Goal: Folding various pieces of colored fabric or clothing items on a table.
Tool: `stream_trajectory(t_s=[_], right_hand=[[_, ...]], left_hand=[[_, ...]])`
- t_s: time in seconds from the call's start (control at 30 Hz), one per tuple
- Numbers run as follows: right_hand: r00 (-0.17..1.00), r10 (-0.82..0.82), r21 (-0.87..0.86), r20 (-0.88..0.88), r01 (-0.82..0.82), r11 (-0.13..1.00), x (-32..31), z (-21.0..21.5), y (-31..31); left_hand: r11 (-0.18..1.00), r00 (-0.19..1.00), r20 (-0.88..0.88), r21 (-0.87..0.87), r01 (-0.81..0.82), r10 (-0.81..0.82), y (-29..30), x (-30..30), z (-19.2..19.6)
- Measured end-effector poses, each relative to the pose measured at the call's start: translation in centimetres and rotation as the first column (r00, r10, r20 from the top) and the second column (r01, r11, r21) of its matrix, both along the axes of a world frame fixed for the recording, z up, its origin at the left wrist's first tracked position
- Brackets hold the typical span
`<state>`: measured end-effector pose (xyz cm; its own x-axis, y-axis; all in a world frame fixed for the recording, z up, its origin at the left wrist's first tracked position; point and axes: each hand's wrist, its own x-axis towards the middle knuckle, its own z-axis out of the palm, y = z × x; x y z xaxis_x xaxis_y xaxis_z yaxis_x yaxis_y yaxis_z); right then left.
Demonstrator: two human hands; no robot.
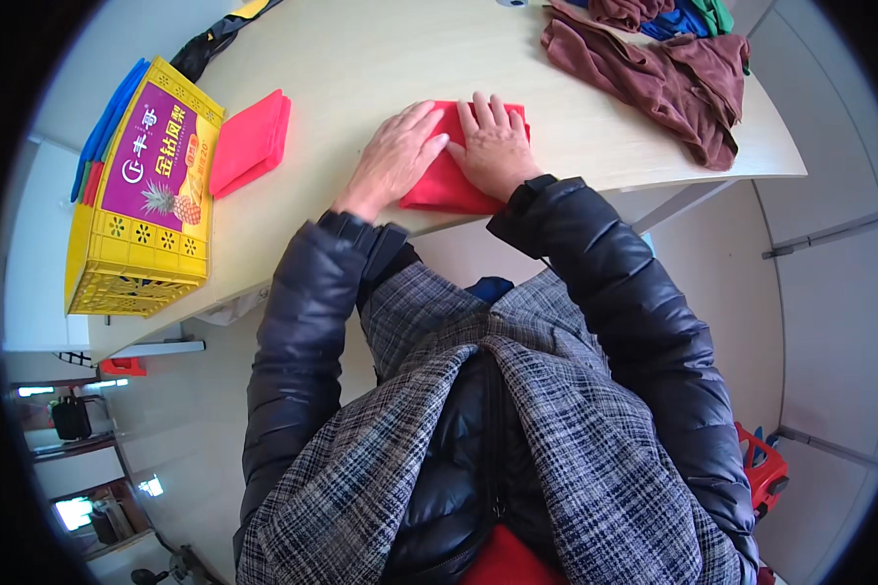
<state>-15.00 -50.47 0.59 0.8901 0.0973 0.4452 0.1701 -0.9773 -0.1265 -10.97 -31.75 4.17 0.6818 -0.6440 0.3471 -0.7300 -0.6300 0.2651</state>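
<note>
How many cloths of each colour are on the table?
Red cloths: 2, one folded under the left hand and right hand, at, and one folded beside the yellow crate.
Brown cloths: 1.
Blue cloths: 1.
Green cloths: 1.
Total: 5.

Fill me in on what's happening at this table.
A person in a dark puffer jacket presses both hands flat on a folded red cloth near the table's front edge. The left hand and right hand lie side by side on it, fingers spread. Another folded red cloth lies to the left, beside a yellow crate with a printed card on top. A heap of unfolded brown, blue and green cloths sits at the far right.
</note>
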Motion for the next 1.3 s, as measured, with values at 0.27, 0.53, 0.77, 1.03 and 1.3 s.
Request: stream_trajectory(t_s=[0.27, 0.53, 0.77, 1.03, 1.3], right_hand=[[0.994, 0.007, 0.045, -0.111, -0.002, 0.999, 0.6, 0.2, -1.1], [0.994, -0.019, 0.094, -0.105, 0.029, 0.995, 0.3, 0.2, -3.2], [0.984, 0.015, 0.073, -0.178, -0.002, 0.997, -2.0, 2.0, -3.9], [0.887, -0.015, -0.124, -0.462, -0.048, 0.991, -9.4, 8.5, -1.7], [0.953, 0.275, 0.075, -0.125, -0.268, 0.961, -3.0, 2.1, 0.5]], left_hand=[[0.983, 0.985, -0.127, 0.155, -0.1, 0.12, -1.2, 2.9, -3.3], [0.953, 0.983, -0.029, 0.252, -0.169, 0.182, -0.4, -2.3, 0.0], [0.989, 0.986, 0.145, 0.134, 0.063, -0.083, 3.5, -7.0, -0.8], [0.966, 0.957, 0.139, 0.024, -0.259, 0.253, 6.5, -3.2, 0.2], [0.937, 0.933, 0.173, 0.096, -0.336, 0.317, 0.2, -4.7, -2.2]])
